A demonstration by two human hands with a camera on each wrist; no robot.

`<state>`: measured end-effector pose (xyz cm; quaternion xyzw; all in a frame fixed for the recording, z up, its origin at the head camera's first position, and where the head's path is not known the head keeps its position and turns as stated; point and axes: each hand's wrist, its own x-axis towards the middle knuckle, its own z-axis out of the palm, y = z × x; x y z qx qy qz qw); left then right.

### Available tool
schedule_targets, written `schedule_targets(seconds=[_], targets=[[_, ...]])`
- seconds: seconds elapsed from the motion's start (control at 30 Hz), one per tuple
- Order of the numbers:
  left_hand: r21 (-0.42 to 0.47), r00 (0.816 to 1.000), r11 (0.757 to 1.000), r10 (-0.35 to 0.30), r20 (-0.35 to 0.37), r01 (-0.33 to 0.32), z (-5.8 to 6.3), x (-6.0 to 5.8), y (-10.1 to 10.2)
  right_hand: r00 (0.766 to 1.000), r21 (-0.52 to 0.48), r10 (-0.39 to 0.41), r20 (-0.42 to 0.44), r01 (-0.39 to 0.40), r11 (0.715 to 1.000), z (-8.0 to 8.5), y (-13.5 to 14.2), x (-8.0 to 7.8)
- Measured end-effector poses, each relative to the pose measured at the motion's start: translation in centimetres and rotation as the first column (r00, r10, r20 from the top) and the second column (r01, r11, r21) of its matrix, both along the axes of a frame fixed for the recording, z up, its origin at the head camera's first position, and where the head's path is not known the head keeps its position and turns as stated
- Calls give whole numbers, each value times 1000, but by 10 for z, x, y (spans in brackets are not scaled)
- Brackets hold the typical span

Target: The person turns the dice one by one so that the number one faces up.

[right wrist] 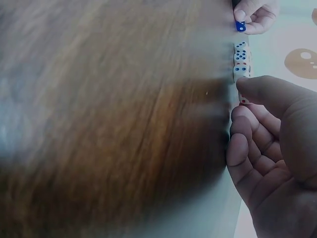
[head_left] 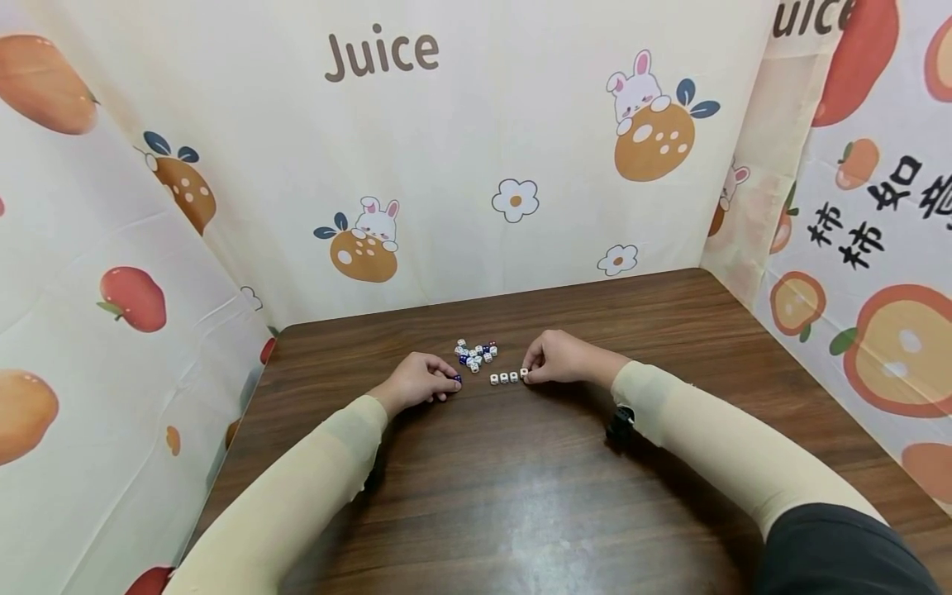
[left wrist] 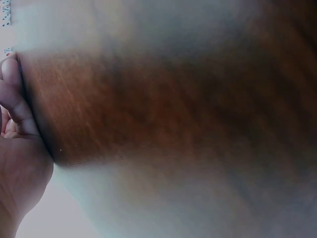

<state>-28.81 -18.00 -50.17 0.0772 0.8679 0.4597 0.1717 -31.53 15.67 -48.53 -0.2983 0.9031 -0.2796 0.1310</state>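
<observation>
Head view — white dice row (head_left: 503, 378) runs sideways, right fingers (head_left: 535, 351) pinching its rightmost die (head_left: 524, 373), left fingers (head_left: 442, 366) a blue die (head_left: 457, 379).

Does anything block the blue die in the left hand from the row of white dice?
Nothing visible: only tabletop shows between the blue die in the left hand and the white dice row; the dice pile sits farther back.

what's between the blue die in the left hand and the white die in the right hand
Three white dice in a row, then bare table toward the blue die, in the head view.
</observation>
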Motion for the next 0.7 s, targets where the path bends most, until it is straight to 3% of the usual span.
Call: schedule_targets(seconds=[0.7], targets=[[3, 1000, 1000, 1, 15, -1, 2, 1, 0, 999, 0, 14, -37, -14, 1000, -7, 0, -2]])
